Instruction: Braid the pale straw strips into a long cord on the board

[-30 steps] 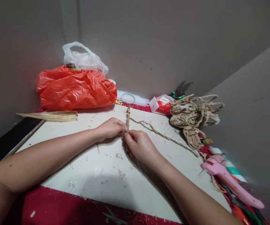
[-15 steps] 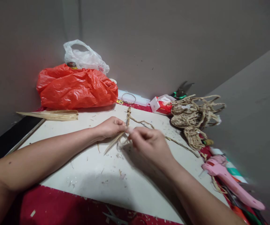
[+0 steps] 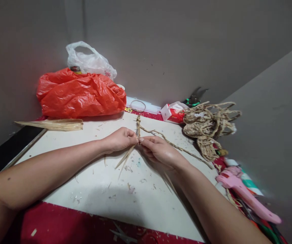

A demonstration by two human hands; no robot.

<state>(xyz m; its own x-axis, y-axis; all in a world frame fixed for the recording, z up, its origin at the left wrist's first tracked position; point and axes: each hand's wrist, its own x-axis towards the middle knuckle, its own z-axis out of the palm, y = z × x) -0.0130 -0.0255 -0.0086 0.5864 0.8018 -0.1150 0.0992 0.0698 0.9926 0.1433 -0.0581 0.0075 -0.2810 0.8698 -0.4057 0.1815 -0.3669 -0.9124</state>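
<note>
My left hand (image 3: 122, 138) pinches the near end of a twisted straw cord (image 3: 138, 126) above the white board (image 3: 102, 186). Right beside it, fingertips almost touching, my right hand (image 3: 158, 149) is closed on the same cord where it splits into loose strands. Pale husk strips (image 3: 126, 158) hang down below the left fingers, and thin strands (image 3: 170, 182) trail out under the right hand. From the upper cord a long twisted length (image 3: 176, 145) runs off to the right across the board. Exactly which strand each hand grips is hidden by the fingers.
A red plastic bag (image 3: 82, 96) and a dry husk (image 3: 59, 125) lie at the back left. Coiled straw rope (image 3: 206, 127), a tissue pack (image 3: 173, 112) and pliers (image 3: 196, 96) sit back right. A pink glue gun (image 3: 247, 195) rests on the right; scissors (image 3: 122, 234) lie at the front edge.
My right hand, blurred and slightly apart before, now meets the left at the cord. Strands now trail beneath the right hand. The left hand stays nearly in place.
</note>
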